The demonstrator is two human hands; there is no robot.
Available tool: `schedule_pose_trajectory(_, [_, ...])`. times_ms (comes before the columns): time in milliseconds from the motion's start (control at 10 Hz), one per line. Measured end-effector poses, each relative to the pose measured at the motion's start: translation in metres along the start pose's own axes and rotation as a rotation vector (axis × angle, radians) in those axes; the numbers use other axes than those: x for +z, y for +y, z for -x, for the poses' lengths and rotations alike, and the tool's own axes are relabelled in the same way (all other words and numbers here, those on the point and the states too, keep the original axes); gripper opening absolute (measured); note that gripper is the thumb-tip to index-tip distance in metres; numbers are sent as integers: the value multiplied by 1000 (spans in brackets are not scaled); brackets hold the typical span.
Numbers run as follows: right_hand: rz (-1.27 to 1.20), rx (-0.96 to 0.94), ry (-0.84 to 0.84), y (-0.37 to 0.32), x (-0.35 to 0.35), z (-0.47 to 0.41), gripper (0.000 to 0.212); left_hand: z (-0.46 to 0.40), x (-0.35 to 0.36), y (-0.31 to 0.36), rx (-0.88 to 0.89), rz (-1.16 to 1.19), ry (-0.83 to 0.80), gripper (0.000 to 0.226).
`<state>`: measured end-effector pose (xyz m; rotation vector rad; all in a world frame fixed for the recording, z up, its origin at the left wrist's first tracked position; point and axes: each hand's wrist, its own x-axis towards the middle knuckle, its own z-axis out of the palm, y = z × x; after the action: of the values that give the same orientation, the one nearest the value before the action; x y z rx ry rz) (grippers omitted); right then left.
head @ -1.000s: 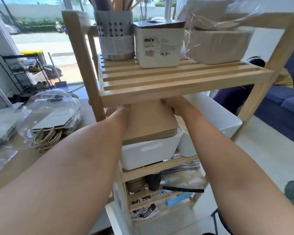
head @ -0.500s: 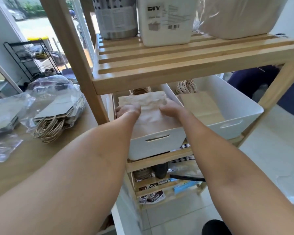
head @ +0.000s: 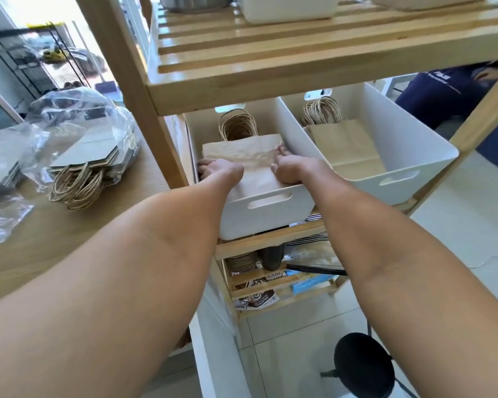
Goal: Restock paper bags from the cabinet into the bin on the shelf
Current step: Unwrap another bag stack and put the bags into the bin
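A stack of flat brown paper bags (head: pixel 252 159) with twine handles lies inside the left white bin (head: pixel 268 214) on the wooden shelf's middle level. My left hand (head: pixel 220 171) grips the stack's left edge, fingers curled down between the bags and the bin wall. On the stack's right edge my right hand (head: pixel 292 165) holds it, fingers reaching down along the side. Both wrists cross over the bin's front rim.
A second white bin (head: pixel 400 170) with more bags stands to the right. The slatted upper shelf (head: pixel 270 61) hangs close above. On the wooden table (head: pixel 55 242) to the left lie plastic-wrapped bags (head: pixel 84 165). A black stool (head: pixel 362 366) stands below.
The stack has gone from above the bin's rim down into the left bin, with both hands staying on its sides. The view has dropped lower and closer.
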<state>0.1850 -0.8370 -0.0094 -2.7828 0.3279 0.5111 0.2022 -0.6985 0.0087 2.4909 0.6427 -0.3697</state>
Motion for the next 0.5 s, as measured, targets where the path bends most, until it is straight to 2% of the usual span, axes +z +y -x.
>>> schedule_pose_trajectory(100, [77,-20,5,-2,1,1,53,1,-1,-6,23,-17,-67,69])
schedule_pose_trajectory(200, [147,-24,28,-3,2,1,54,11,-6,-10,179,-111,-122,58])
schedule_pose_trajectory(300, [192,-47,83,-5,-1,1,55,17,-6,-17,216,-67,-4,62])
schedule_pose_trajectory(400, [221,-64,66,-4,0,0,55,12,-2,-24,312,-228,-31,62])
schedule_pose_trajectory(500, [242,-109,31,-3,0,-1,57,11,-3,-25,290,-242,-93,66])
